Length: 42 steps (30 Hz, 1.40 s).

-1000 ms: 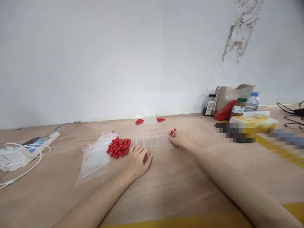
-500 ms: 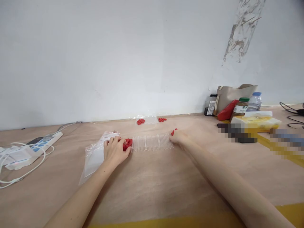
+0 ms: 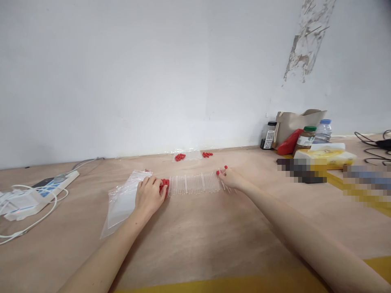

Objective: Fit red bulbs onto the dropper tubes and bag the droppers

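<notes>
At the left end of the row, my left hand [image 3: 150, 194] is curled against a small pile of red rubber bulbs [image 3: 165, 184], with some of them between thumb and fingers. Many thin clear tubes [image 3: 194, 183] lie side by side on the table, forming a band between my hands. At the band's right end my right hand [image 3: 229, 178] pinches a thin clear dropper tube [image 3: 223, 185] with a red tip at its upper end. Another red bulb [image 3: 226, 167] shows just above the fingers. Part of the pile is hidden under my left hand.
Clear plastic bags [image 3: 122, 205] lie beside my left hand. Towards the wall are a small bag with red bulbs [image 3: 180, 157] and more loose bulbs [image 3: 207, 154]. A power strip [image 3: 42, 195] with cables is left; a tissue pack [image 3: 324, 156], jar [image 3: 305, 138] and handbag [image 3: 297, 122] stand right.
My right hand has lifted slightly and turned, so the tube and red tip in its fingers now show. My left fingers have drawn closer together at the pile. The view has shifted slightly.
</notes>
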Motion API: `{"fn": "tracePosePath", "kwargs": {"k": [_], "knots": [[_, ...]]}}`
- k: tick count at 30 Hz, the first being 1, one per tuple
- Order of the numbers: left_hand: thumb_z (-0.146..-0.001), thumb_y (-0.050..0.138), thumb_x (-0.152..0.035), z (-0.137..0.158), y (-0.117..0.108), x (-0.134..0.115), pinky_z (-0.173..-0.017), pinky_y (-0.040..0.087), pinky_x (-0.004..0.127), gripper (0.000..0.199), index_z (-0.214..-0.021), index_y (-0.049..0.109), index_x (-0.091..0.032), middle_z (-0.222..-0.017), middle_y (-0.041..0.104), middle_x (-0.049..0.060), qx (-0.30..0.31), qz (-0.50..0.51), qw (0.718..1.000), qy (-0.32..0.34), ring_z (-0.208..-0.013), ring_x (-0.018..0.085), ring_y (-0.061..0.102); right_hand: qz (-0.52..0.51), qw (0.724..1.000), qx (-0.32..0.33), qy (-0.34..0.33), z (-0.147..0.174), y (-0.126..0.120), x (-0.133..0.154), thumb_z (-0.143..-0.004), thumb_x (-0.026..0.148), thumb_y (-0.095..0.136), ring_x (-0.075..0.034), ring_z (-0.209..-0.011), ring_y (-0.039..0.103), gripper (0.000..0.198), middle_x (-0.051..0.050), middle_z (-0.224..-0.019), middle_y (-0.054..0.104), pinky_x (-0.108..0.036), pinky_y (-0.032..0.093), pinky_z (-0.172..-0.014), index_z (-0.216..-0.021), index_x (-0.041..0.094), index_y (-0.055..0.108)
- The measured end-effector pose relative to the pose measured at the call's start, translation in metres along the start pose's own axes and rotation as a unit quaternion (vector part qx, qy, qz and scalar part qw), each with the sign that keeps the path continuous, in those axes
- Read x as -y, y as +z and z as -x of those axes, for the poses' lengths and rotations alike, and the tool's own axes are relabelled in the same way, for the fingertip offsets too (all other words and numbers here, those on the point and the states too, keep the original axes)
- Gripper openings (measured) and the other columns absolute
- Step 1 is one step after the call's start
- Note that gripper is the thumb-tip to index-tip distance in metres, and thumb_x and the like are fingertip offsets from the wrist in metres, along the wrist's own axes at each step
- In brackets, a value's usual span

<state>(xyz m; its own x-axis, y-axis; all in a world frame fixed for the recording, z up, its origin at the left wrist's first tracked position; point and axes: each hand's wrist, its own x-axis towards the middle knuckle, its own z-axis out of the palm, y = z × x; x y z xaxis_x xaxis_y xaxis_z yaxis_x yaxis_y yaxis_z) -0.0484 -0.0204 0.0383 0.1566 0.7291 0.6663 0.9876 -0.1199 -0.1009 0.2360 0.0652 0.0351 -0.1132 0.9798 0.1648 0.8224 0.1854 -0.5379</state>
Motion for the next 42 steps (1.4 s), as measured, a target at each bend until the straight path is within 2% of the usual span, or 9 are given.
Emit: {"fn": "tracePosePath", "kwargs": {"k": [4, 8, 11, 13, 16, 19, 24, 36, 42], "knots": [[-0.084, 0.043, -0.025, 0.001, -0.006, -0.020, -0.068, 0.043, 0.032, 0.013, -0.079, 0.053, -0.018, -0.079, 0.058, 0.005, -0.007, 0.129, 0.992, -0.010, -0.076, 0.021, 0.055, -0.024, 0.999, 0.004, -0.044, 0.020, -0.005, -0.002, -0.083, 0.030, 0.036, -0.015, -0.062, 0.056, 0.021, -0.004, -0.061, 0.056, -0.024, 0.040, -0.058, -0.069, 0.018, 0.046], [-0.084, 0.045, -0.026, 0.013, 0.001, -0.048, -0.061, 0.047, 0.026, 0.011, -0.083, 0.053, -0.018, -0.080, 0.062, 0.002, 0.061, 0.353, 0.933, -0.040, -0.073, 0.016, 0.059, -0.142, 0.971, 0.017, -0.191, 0.039, 0.004, -0.010, -0.086, 0.026, 0.031, -0.012, -0.058, 0.052, 0.014, -0.001, -0.065, 0.055, -0.025, 0.042, -0.058, -0.088, 0.017, 0.042], [-0.083, 0.047, -0.022, 0.023, 0.010, -0.061, -0.064, 0.048, 0.026, 0.009, -0.086, 0.054, -0.018, -0.080, 0.063, 0.002, 0.135, 0.422, 0.896, 0.001, -0.073, 0.015, 0.060, -0.186, 0.950, -0.002, -0.251, 0.053, 0.016, -0.016, -0.086, 0.025, 0.033, -0.013, -0.062, 0.054, 0.022, -0.002, -0.068, 0.056, -0.026, 0.043, -0.060, -0.105, 0.016, 0.042], [-0.081, 0.048, -0.018, 0.026, 0.013, -0.065, -0.066, 0.048, 0.027, 0.014, -0.092, 0.055, -0.018, -0.083, 0.063, 0.002, 0.152, 0.417, 0.895, 0.032, -0.073, 0.015, 0.059, -0.171, 0.949, -0.017, -0.263, 0.060, 0.022, -0.017, -0.086, 0.025, 0.035, -0.015, -0.068, 0.056, 0.026, -0.004, -0.073, 0.059, -0.028, 0.044, -0.064, -0.108, 0.017, 0.046], [-0.076, 0.053, -0.016, 0.027, 0.013, -0.068, -0.071, 0.047, 0.030, 0.028, -0.103, 0.056, -0.019, -0.095, 0.061, 0.005, 0.140, 0.380, 0.911, 0.077, -0.079, 0.017, 0.058, -0.140, 0.942, -0.019, -0.305, 0.069, 0.026, -0.013, -0.085, 0.023, 0.038, -0.017, -0.079, 0.057, 0.023, -0.006, -0.085, 0.062, -0.029, 0.044, -0.070, -0.099, 0.019, 0.056], [-0.077, 0.057, -0.024, 0.025, 0.014, -0.073, -0.071, 0.046, 0.030, 0.025, -0.100, 0.061, -0.019, -0.098, 0.058, 0.006, 0.140, 0.362, 0.916, 0.107, -0.084, 0.018, 0.056, -0.122, 0.935, -0.030, -0.332, 0.074, 0.027, -0.009, -0.085, 0.021, 0.038, -0.016, -0.078, 0.056, 0.021, -0.007, -0.084, 0.060, -0.028, 0.044, -0.069, -0.091, 0.018, 0.059], [-0.084, 0.050, -0.024, 0.022, 0.018, -0.080, -0.072, 0.043, 0.028, 0.016, -0.084, 0.065, -0.020, -0.084, 0.058, 0.002, 0.134, 0.370, 0.914, 0.096, -0.078, 0.015, 0.055, -0.109, 0.933, -0.044, -0.340, 0.076, 0.029, -0.008, -0.085, 0.021, 0.040, -0.014, -0.074, 0.053, 0.019, -0.006, -0.080, 0.057, -0.025, 0.042, -0.066, -0.086, 0.017, 0.059], [-0.088, 0.042, -0.023, 0.022, 0.008, -0.081, -0.069, 0.041, 0.025, 0.013, -0.087, 0.054, -0.019, -0.082, 0.060, 0.000, 0.120, 0.405, 0.906, 0.039, -0.077, 0.015, 0.055, -0.057, 0.936, -0.037, -0.346, 0.083, 0.025, -0.005, -0.085, 0.020, 0.042, -0.013, -0.075, 0.053, 0.016, -0.004, -0.081, 0.059, -0.029, 0.035, -0.073, -0.089, 0.019, 0.058], [-0.088, 0.043, -0.023, 0.022, 0.008, -0.081, -0.070, 0.041, 0.025, 0.012, -0.089, 0.054, -0.019, -0.083, 0.060, 0.000, 0.114, 0.411, 0.903, 0.046, -0.078, 0.015, 0.055, -0.062, 0.940, -0.045, -0.333, 0.082, 0.026, -0.005, -0.086, 0.023, 0.039, -0.014, -0.076, 0.053, 0.018, -0.003, -0.084, 0.060, -0.029, 0.033, -0.073, -0.090, 0.020, 0.057]]}}
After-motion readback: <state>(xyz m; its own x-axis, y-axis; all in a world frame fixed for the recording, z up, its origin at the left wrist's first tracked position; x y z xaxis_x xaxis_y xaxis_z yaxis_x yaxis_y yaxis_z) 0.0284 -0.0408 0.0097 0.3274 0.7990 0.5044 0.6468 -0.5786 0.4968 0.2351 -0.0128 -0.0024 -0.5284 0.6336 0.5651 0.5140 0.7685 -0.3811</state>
